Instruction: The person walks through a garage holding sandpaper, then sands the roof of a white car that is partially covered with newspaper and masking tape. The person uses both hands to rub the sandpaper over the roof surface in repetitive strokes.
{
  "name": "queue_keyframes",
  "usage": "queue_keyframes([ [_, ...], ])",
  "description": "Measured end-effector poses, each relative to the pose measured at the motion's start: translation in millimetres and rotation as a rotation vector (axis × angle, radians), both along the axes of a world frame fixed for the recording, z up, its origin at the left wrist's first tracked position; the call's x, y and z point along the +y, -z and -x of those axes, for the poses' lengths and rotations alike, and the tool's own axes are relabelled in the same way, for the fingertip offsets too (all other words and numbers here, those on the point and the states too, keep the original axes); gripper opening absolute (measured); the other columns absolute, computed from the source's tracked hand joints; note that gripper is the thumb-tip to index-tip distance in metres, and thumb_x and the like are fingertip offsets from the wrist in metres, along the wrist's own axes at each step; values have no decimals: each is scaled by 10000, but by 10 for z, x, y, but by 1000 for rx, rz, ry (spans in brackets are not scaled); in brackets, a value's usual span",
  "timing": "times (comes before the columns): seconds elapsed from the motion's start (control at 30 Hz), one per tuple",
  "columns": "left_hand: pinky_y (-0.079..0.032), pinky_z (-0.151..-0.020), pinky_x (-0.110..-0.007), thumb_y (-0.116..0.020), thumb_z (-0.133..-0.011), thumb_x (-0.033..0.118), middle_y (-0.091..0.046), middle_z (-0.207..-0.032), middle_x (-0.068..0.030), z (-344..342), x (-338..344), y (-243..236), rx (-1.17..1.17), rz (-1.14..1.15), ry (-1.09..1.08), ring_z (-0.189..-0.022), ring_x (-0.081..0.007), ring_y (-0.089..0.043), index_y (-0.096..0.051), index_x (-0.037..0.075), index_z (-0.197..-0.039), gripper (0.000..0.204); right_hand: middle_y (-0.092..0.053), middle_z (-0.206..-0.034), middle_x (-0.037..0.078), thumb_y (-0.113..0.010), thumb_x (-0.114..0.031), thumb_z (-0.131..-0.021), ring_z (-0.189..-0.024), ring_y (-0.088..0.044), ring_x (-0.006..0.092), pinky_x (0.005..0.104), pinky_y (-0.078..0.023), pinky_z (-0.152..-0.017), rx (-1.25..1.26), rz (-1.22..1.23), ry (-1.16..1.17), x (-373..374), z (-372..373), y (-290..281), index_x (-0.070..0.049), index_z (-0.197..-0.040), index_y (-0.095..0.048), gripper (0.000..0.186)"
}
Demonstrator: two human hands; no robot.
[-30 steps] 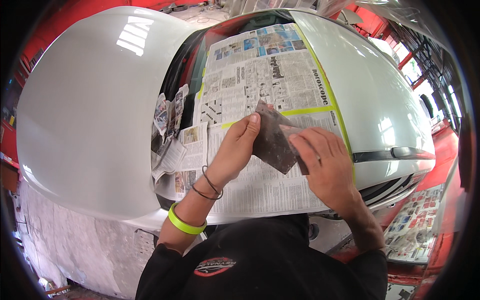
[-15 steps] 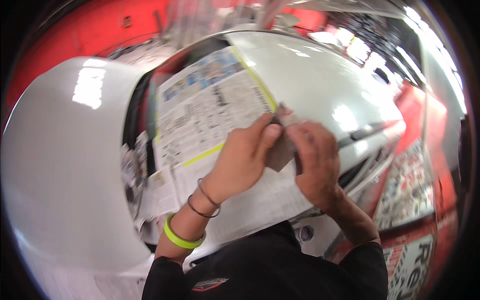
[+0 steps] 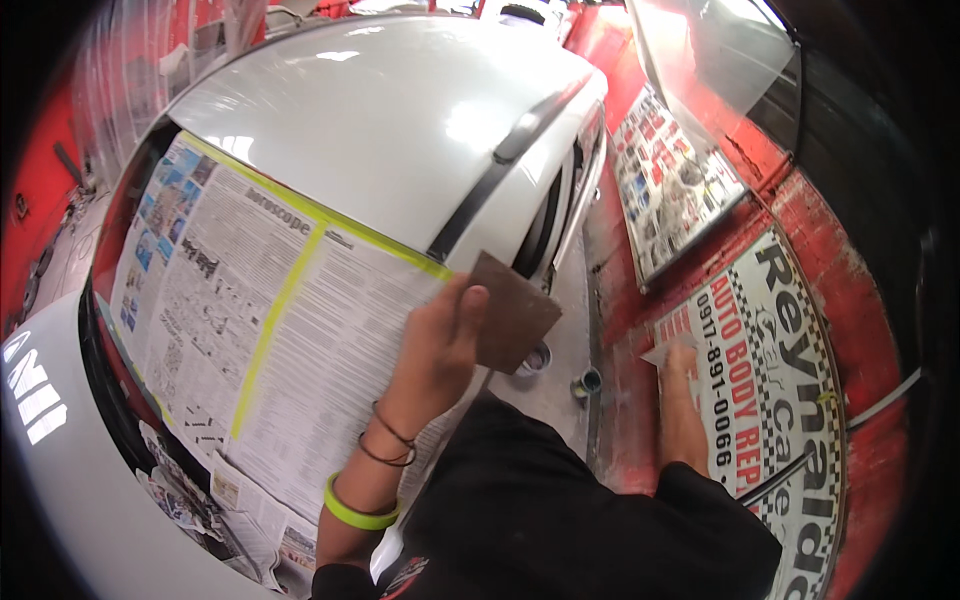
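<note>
My left hand (image 3: 440, 345) is closed on a brown, roughly square sheet that looks like sandpaper (image 3: 515, 315), thumb on top. It is held over the edge of the car by the newspaper (image 3: 340, 330) covering the windshield. Strips of yellow-green masking tape (image 3: 262, 370) run along and across the newspaper. Off to the right, my right hand (image 3: 682, 378) reaches down toward the wall side. A small pale scrap (image 3: 656, 354), perhaps paper, shows at its fingertips, which are partly hidden.
The glossy pale car roof (image 3: 400, 100) lies ahead, its hood (image 3: 60, 450) at lower left. Two open cans (image 3: 587, 382) stand on the floor beside the car. A checkered sign (image 3: 735, 340) and a picture board (image 3: 665, 190) line the red wall at right.
My hands were together over the newspaper and have parted. The right one has swung out to the right; the left keeps the brown sheet. My view has turned right.
</note>
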State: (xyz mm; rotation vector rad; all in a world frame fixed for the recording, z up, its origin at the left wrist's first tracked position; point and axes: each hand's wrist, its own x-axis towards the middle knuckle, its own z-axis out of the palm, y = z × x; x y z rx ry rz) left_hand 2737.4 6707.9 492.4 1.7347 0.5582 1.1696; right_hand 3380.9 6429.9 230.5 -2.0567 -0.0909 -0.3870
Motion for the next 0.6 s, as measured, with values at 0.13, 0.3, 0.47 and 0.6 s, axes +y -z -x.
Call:
queue_keyframes([
  [0.13,-453,-650,-341,-512,-1114,357,-596,-746,-104,37,-107,254,-25,177,-9,-735,-126,-518,-622,-111,-1119,481,-725,-1056,147,-637,-369,-977,-936,-731,267,419,-612,-792,173,-172,-135,487,388,-121,25,-1149,-693,433],
  [0.3,-473,-807,-269,-520,-1117,357,-659,-983,-20,80,-37,461,-225,319,-223,-917,-100,-564,-648,-48,-1150,426,-708,-1182,91,-668,-270,-991,-1025,-713,234,384,-590,-893,353,-758,-670,2088,2529,-2092,-32,-1273,-651,369],
  [0.47,-499,-957,-282,-560,-1100,355,-646,-1267,-59,17,88,432,-713,524,-312,-1147,-147,-604,-583,13,-1364,433,-695,-1109,39,-741,-196,-957,-875,-661,127,275,-538,-725,534,-862,-1214,2674,4045,-3023,-52,-1227,-656,318],
  [0.6,-464,-1018,-331,-476,-1126,393,-604,-1291,-96,50,18,263,-867,497,-409,-1163,-188,-589,-536,-2,-1366,466,-667,-898,-1,-700,-236,-1001,-836,-637,80,237,-514,-725,592,-499,-1462,3025,4812,-2893,-58,-1073,-698,192],
])
